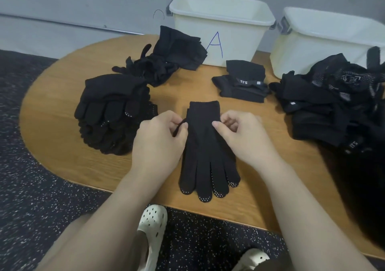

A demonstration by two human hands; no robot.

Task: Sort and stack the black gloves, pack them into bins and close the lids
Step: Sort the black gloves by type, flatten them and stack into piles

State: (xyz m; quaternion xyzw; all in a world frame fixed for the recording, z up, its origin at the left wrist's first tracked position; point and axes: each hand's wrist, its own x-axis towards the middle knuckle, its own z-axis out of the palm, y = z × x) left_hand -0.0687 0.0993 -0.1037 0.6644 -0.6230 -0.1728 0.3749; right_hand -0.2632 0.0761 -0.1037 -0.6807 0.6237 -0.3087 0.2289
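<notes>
While a black glove (205,151) lies flat on the wooden table (62,108) with its cuff away from me and its dotted fingertips toward the near edge, I see both hands working at its sides. The left hand (160,139) pinches the glove's thumb between curled fingers at the left edge; the right hand (239,135) has its fingers curled in, thumb and forefinger nipping the right edge. To the left sits a tall stack of gloves (113,112), fingers pointing toward me. Behind it lies a looser heap (164,60), touching the white bin marked A (220,24). A small folded pile (242,83) rests just in front of that bin, and a big unsorted mound (333,101) lies against the second bin (325,41) on the right. Both bins stand open, without lids.
</notes>
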